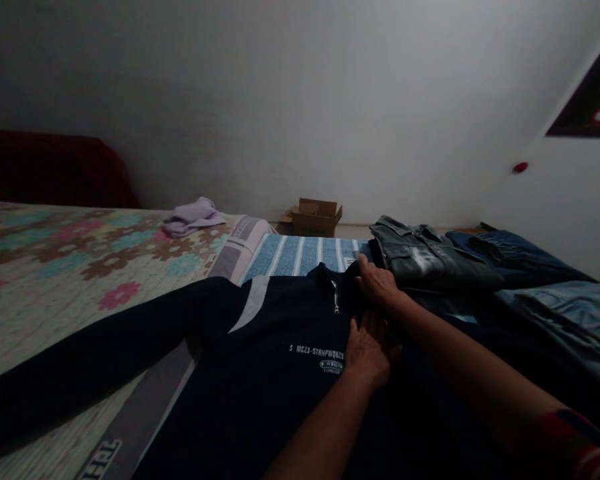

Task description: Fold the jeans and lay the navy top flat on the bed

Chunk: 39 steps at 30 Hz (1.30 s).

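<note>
A dark navy quarter-zip sweatshirt (280, 327) lies spread front side up, with a pale shoulder stripe, a short zipper at the neck and printed lettering on the chest. One sleeve stretches far to the left. My left hand (367, 350) rests on the right side of the chest, fingers extended and palm down on the cloth. Just beyond it, my right hand (379, 280) is at the shoulder beside the collar, its fingers bent in and closed on the fabric there. The sweatshirt's right side is dark and partly hidden under my arms.
A folded grey-green denim garment (430, 257) lies right of my hands, near dark folded clothes (520, 253) and light-blue jeans (575, 313). Under the sweatshirt is a blue striped cloth (300, 255). Left is a flowered bedspread (145, 267) with a lilac cloth (194, 217). A cardboard box (314, 220) stands behind.
</note>
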Motion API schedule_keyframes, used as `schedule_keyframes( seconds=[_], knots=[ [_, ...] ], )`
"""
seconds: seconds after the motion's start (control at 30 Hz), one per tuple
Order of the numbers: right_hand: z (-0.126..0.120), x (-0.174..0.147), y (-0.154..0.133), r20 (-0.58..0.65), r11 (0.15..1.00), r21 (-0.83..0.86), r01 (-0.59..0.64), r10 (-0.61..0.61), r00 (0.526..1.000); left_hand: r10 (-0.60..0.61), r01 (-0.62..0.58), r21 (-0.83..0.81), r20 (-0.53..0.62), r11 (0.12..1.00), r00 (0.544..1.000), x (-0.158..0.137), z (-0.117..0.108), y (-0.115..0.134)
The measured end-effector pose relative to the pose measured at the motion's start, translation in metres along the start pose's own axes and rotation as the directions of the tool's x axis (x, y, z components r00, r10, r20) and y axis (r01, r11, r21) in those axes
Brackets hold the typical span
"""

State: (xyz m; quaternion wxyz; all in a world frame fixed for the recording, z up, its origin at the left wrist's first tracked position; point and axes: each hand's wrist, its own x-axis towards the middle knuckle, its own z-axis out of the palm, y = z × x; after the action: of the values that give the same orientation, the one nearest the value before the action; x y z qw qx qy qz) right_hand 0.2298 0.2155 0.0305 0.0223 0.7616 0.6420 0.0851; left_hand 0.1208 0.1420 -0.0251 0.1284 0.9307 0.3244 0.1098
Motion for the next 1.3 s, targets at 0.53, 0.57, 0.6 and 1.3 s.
schedule_keyframes(
  seconds=[0.53,0.57,0.6,1.3],
  knots=[
    [0.005,-0.051,0.015,-0.045,0.950,-0.102,0.297,-0.302,0.952,-0.013,0.013,0.081,0.005,0.997,1.000,0.003,0.005,0.000],
    [0.006,-0.060,0.014,-0.051,0.943,-0.091,0.320,-0.326,0.944,-0.012,0.010,0.087,0.018,0.996,1.000,0.003,0.005,0.000],
    [0.007,-0.069,0.014,-0.049,0.934,-0.077,0.348,-0.352,0.935,-0.001,-0.002,0.097,0.031,0.995,1.000,0.004,0.005,-0.001],
    [0.056,-0.134,0.021,-0.104,0.966,0.255,0.030,-0.003,0.995,-0.044,0.027,0.148,0.112,0.989,0.993,0.034,-0.024,-0.008]
  ],
)
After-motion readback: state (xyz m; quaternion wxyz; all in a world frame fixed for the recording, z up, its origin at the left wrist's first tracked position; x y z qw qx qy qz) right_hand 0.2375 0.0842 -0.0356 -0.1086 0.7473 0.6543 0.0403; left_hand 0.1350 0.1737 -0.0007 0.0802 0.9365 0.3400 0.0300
